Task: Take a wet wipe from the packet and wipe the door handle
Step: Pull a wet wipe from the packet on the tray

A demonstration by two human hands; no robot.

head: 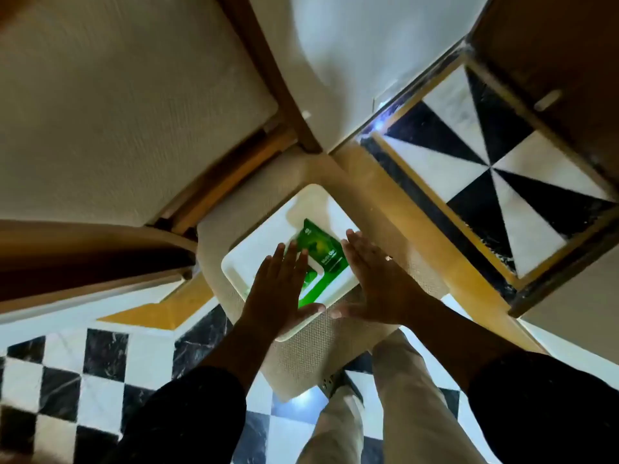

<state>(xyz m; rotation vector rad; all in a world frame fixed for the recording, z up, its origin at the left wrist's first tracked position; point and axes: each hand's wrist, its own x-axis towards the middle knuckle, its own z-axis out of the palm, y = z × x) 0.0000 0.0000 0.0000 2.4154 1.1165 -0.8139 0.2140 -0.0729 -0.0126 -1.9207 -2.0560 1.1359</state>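
A green wet wipe packet [323, 251] with a white flap lies on a white tray [254, 249], which rests on a beige woven stool. My left hand [279, 289] hovers flat over the packet's near left part, fingers spread, holding nothing. Just to the packet's right, my right hand [371, 279] is also flat and spread, with a ring on one finger. Both thumbs nearly meet over the tray's near edge. A brown door [549, 51] stands at the upper right with a pale handle [547, 100], blurred.
The beige stool [301, 360] stands on a black and white checkered floor [83, 370]. Beige wall panels with wooden trim [268, 72] rise on the left. My legs in light trousers [395, 396] stand below the stool. A checkered doorway floor [492, 169] lies to the right.
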